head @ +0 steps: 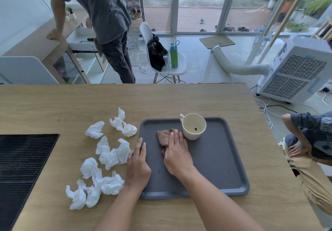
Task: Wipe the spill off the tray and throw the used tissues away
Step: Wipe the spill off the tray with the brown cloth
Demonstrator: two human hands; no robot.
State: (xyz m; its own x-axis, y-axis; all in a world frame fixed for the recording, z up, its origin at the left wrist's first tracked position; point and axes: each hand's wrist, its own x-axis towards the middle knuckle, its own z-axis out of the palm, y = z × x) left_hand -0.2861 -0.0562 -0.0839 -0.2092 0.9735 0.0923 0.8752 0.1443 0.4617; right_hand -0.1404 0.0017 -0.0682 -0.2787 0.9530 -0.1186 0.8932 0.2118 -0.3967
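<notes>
A dark grey tray (219, 158) lies on the wooden table in front of me. On it, a brown soaked tissue (163, 136) is pressed flat under my right hand (177, 152), whose fingers are stretched out over it. My left hand (138, 166) rests on the tray's left rim, fingers apart, holding nothing. A cream cup (194, 126) lies tipped on the tray's far edge, just right of the tissue, its mouth facing me. Several crumpled white tissues (113, 156) lie on the table to the left of the tray.
A black ribbed mat (23, 162) covers the table's left side. One person stands beyond the table at the far left (107, 23), and another sits at the right edge (309, 144). A white chair (161, 56) and an air cooler (296, 70) stand on the floor behind.
</notes>
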